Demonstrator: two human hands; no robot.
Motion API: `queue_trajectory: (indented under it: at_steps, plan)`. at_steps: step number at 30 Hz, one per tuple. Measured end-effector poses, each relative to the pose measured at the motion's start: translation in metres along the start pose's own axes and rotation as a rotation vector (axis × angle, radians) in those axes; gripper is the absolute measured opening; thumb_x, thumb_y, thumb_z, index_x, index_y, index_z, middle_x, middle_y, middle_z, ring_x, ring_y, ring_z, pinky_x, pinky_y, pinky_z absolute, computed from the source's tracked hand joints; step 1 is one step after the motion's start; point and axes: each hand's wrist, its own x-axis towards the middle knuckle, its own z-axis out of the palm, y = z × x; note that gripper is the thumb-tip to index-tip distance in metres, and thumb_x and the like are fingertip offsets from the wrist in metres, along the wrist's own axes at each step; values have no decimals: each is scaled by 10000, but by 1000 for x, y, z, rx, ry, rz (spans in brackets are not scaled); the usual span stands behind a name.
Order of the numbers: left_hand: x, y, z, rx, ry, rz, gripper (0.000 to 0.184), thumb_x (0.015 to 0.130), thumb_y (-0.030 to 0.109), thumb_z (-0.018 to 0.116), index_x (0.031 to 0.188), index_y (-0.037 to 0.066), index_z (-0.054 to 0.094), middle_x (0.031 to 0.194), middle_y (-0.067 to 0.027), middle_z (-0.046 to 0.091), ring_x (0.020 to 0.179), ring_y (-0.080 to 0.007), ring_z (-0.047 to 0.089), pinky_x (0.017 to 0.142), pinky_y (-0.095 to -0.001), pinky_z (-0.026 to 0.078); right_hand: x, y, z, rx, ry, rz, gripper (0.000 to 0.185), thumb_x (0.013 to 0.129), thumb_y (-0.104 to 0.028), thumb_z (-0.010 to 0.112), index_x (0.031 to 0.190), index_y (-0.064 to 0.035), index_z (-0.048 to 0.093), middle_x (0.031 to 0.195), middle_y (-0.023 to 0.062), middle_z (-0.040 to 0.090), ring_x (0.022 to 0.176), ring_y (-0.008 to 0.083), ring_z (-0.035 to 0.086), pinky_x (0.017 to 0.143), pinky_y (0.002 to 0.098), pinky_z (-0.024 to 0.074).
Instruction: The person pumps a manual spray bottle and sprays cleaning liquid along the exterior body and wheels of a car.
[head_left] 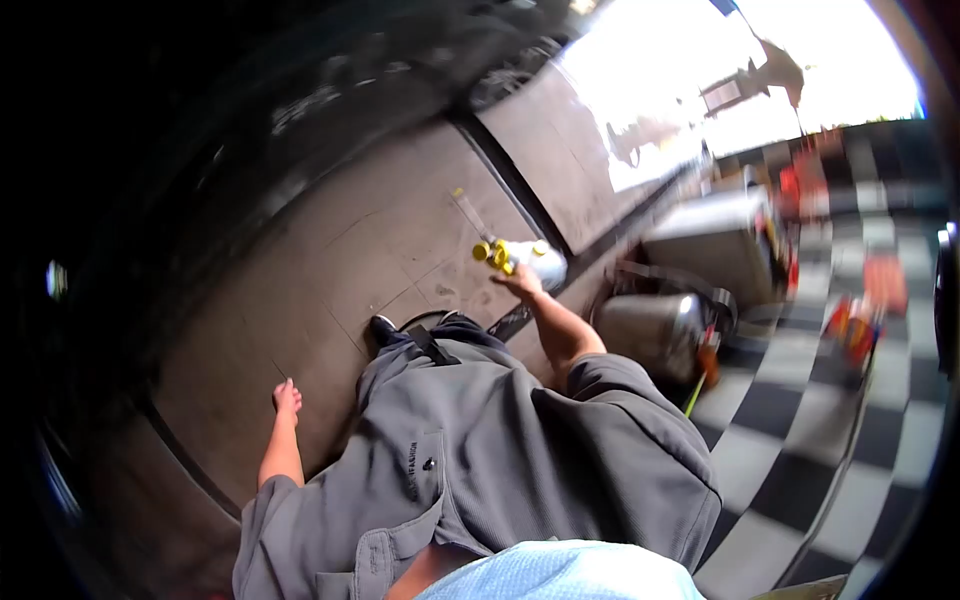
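Observation:
My right hand (520, 282) is closed on a white container with yellow caps (537, 262), held out over the floor to the right of my legs. The container lies tilted, and a clear tube with a yellow tip (468, 215) extends from its capped end. My left hand (288, 397) hangs low at my left side with its fingers curled, touching nothing that I can see. Whether anything small is inside those fingers cannot be made out.
Brown floor (370, 250) with dark strips lies ahead. On the right are a metal tank (655, 328), a grey box-shaped machine (715, 235) and a checkered wall (780, 430) with blurred red items. A dark vehicle-like shape (330, 100) stands at the upper left.

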Motion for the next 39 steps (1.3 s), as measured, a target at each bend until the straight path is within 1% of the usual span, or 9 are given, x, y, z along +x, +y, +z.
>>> queue_trajectory:
  at_steps: [4,10,13,18,21,25,29,33,39]
  plan:
    - [-1,97,28,443,46,-45,235,905,318,550,989,100,526,710,-20,508,541,-144,478,434,-292,392,-37,69,-7,307,334,347,763,663,-537,717,1119,23,473,1041,242,611,990,371,594,829,440,471]
    - [-80,195,255,562,-325,194,190,919,266,550,1018,112,501,657,24,494,479,-69,438,386,-181,342,-87,186,65,660,396,590,519,748,-379,631,1099,-17,506,1038,243,604,1016,389,572,847,465,455]
    - [-149,222,382,628,-576,363,295,899,270,591,1122,87,528,830,-3,585,668,-86,555,542,-215,461,-128,213,117,777,448,764,492,735,-375,639,1072,-25,569,1045,246,607,1013,396,572,859,458,453]
    - [-224,244,507,951,-987,705,287,905,267,582,1116,73,565,898,-5,607,788,-93,576,675,-237,469,-176,215,184,1038,455,1134,515,680,-360,718,1024,8,613,1006,239,635,985,372,601,856,421,459]
    - [-212,246,548,1134,-1010,637,271,910,256,575,1108,72,565,889,-2,599,796,-93,566,673,-238,458,-185,218,227,1092,454,1317,485,678,-351,724,970,25,633,974,242,644,964,354,616,842,419,466]
    - [-138,262,586,1396,-849,396,259,878,281,616,1030,76,574,743,13,548,602,-80,487,509,-229,399,-196,205,208,1161,482,1510,459,720,-334,702,956,53,629,965,234,648,951,368,614,828,429,469]
    - [-83,300,616,1600,-656,267,266,880,286,606,1028,71,558,736,-1,554,547,-97,504,488,-246,437,-195,218,215,1656,681,1538,134,768,-105,680,789,-12,585,704,37,597,584,105,553,562,249,461]
    - [-75,325,669,1633,-671,266,258,890,292,587,1031,78,552,739,-9,560,585,-113,544,518,-267,469,-195,234,182,1848,976,1558,141,800,-108,666,851,-23,564,694,28,584,580,117,536,571,261,462]
    - [-138,291,722,1670,-686,364,240,893,296,579,999,82,559,712,-12,552,622,-119,551,542,-268,470,-165,303,215,1747,850,1780,449,794,-184,695,1179,-53,507,1132,128,562,1026,313,557,799,508,480]
